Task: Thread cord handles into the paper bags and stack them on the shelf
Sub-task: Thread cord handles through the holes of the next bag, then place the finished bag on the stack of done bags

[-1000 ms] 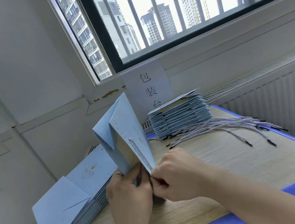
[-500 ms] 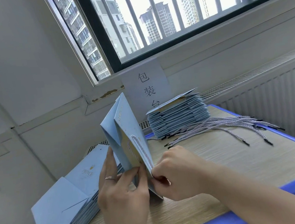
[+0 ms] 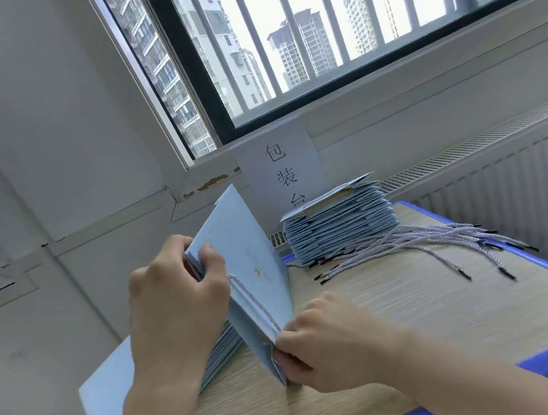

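The paper bag (image 3: pixel 251 255) stands on edge at frame centre on the table (image 3: pixel 417 320), with a cord handle (image 3: pixel 253 303) lying down its face. The left hand (image 3: pixel 177 305) grips its upper edge, thumb in front; the right hand (image 3: pixel 331 345) pinches the lower corner. The bag looks light, stiff and easily creased, so it is best held by its edges.

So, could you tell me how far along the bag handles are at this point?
Done, apparently: the back stack, whose top bag shows a cord. In hand: an upright bag with one cord on it, held by the left hand and right hand. Remaining: the loose cords and the near stack.
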A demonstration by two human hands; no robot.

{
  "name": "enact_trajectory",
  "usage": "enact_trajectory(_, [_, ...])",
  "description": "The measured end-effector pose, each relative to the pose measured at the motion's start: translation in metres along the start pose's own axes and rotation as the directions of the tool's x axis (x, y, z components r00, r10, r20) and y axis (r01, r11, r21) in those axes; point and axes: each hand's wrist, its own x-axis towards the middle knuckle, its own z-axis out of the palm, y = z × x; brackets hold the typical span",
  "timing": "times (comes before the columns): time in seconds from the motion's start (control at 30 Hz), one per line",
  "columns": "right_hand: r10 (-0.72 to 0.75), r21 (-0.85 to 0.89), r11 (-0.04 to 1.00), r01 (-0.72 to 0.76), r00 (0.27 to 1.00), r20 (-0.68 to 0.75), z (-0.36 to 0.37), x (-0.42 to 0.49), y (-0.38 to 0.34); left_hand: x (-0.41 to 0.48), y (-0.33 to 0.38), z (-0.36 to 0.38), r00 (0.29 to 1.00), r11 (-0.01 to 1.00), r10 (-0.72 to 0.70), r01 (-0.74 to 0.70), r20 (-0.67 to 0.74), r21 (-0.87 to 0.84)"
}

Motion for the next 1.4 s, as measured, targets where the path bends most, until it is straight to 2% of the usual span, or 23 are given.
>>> enact_trajectory(0.07, [-0.017,0.015,1.000,0.018,0.999,-0.037,0.004,-0.001,0.002,0.000,-0.008,-0.005,0.999,0.999,-0.031,0.031,-0.008,-0.012])
enact_trajectory(0.13, [0.027,0.040,0.999,-0.025,0.998,-0.051,0.004,-0.001,0.003,-0.003,-0.013,-0.014,0.994,0.994,-0.097,0.094,-0.053,-0.059])
enact_trajectory(0.2, [0.140,0.125,0.983,-0.133,0.989,-0.053,-0.004,0.003,0.003,-0.007,-0.020,-0.026,0.973,0.972,-0.198,0.179,-0.117,-0.153])
enact_trajectory(0.27, [0.292,0.315,0.906,-0.285,0.956,0.024,-0.007,0.005,0.004,-0.011,-0.026,-0.035,0.931,0.922,-0.321,0.266,-0.172,-0.280])
enact_trajectory(0.3, [0.356,0.461,0.816,-0.347,0.932,0.072,-0.009,0.007,0.003,-0.014,-0.031,-0.037,0.906,0.890,-0.380,0.302,-0.188,-0.342])
enact_trajectory(0.37, [0.460,0.745,0.538,-0.394,0.878,0.132,-0.012,0.009,0.003,-0.019,-0.038,-0.037,0.864,0.823,-0.472,0.359,-0.177,-0.440])
enact_trajectory(0.4, [0.494,0.823,0.416,-0.387,0.856,0.153,-0.013,0.009,0.005,-0.023,-0.041,-0.035,0.851,0.791,-0.501,0.378,-0.155,-0.481])
enact_trajectory(0.5, [0.585,0.912,0.170,-0.372,0.783,0.210,-0.020,0.009,0.010,-0.032,-0.046,-0.025,0.830,0.695,-0.554,0.421,-0.061,-0.583])
enact_trajectory(0.57, [0.664,0.946,0.003,-0.325,0.708,0.241,-0.029,0.010,0.014,-0.037,-0.048,-0.016,0.833,0.665,-0.553,0.428,-0.018,-0.612])
enact_trajectory(0.6, [0.706,0.953,-0.044,-0.298,0.666,0.241,-0.032,0.010,0.018,-0.039,-0.048,-0.012,0.840,0.660,-0.542,0.427,0.001,-0.618])
enact_trajectory(0.67, [0.780,0.951,-0.027,-0.309,0.588,0.213,-0.036,0.010,0.030,-0.039,-0.045,-0.002,0.873,0.668,-0.486,0.403,0.042,-0.625])
enact_trajectory(0.77, [0.847,0.935,0.048,-0.352,0.511,0.149,-0.046,0.012,0.058,-0.025,-0.038,0.021,0.905,0.686,-0.419,0.372,0.079,-0.626])
enact_trajectory(0.9, [0.883,0.846,0.198,-0.495,0.465,0.065,-0.071,0.025,0.112,0.019,-0.021,0.057,0.927,0.695,-0.352,0.350,0.128,-0.628])
enact_trajectory(1.03, [0.904,0.699,0.302,-0.648,0.427,0.006,-0.091,0.042,0.177,0.067,-0.009,0.110,0.920,0.743,-0.309,0.392,0.241,-0.542])
enact_trajectory(1.23, [0.925,0.468,0.295,-0.833,0.372,0.080,-0.077,0.051,0.247,0.098,-0.004,0.198,0.872,0.790,-0.335,0.466,0.357,-0.398])
enact_trajectory(1.33, [0.924,0.364,0.301,-0.882,0.364,0.118,-0.052,0.040,0.265,0.087,-0.012,0.229,0.839,0.843,-0.362,0.480,0.405,-0.241])
enact_trajectory(1.4, [0.925,0.302,0.290,-0.908,0.346,0.155,-0.039,0.030,0.264,0.077,-0.017,0.238,0.843,0.876,-0.360,0.453,0.400,-0.167])
